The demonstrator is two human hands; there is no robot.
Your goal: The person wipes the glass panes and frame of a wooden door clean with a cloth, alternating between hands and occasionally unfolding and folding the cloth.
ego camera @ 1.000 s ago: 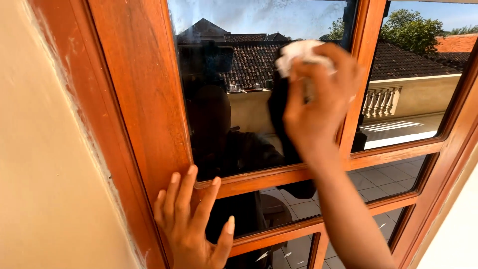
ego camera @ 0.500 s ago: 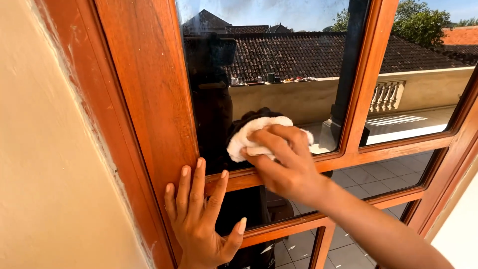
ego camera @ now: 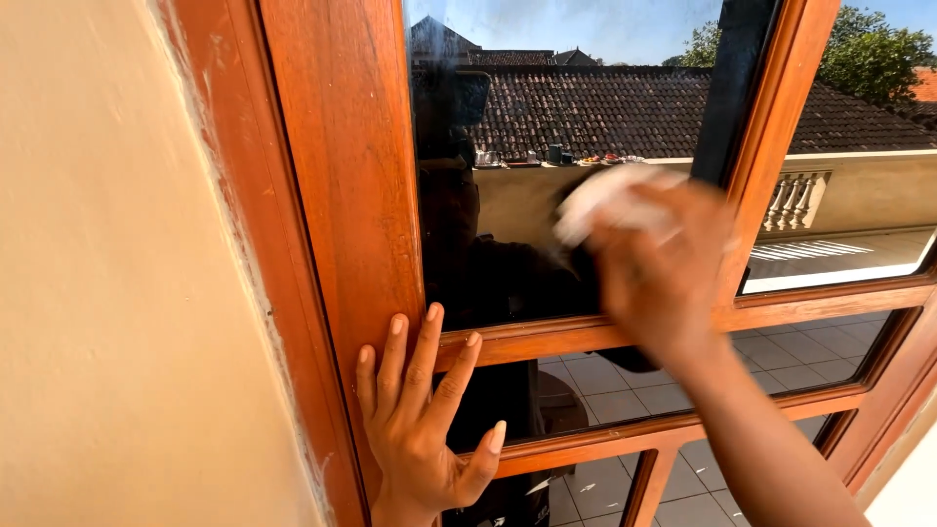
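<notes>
Right hand (ego camera: 664, 268): blurred, raised against the glass pane (ego camera: 508, 195) near its lower right corner; fingers curled and closed around a white cloth (ego camera: 605, 195), pressing it flat to the glass.

White cloth: bunched under the fingertips, only its upper left part showing past the hand; it lies just above the horizontal wooden bar (ego camera: 547, 337) and just left of the upright wooden bar (ego camera: 771, 127).

Left hand (ego camera: 425, 415): empty and spread, fingers extended upward and slightly apart, palm laid on the wooden frame (ego camera: 342, 176) where the left upright meets the horizontal bar. It grasps nothing; the flat placement reads as a brace that steadies the body and the frame.

Thumb of left hand: angled out to the right, resting over the lower glass near the second crossbar (ego camera: 625, 434).

Glass pane: dark and reflective, showing a tiled roof (ego camera: 605, 107), a balustrade and sky; faint streaks near the top.

Plastered wall (ego camera: 107, 293): pale, at far left, touching the frame's outer edge.

Lower panes: show a tiled floor (ego camera: 781, 356).
</notes>
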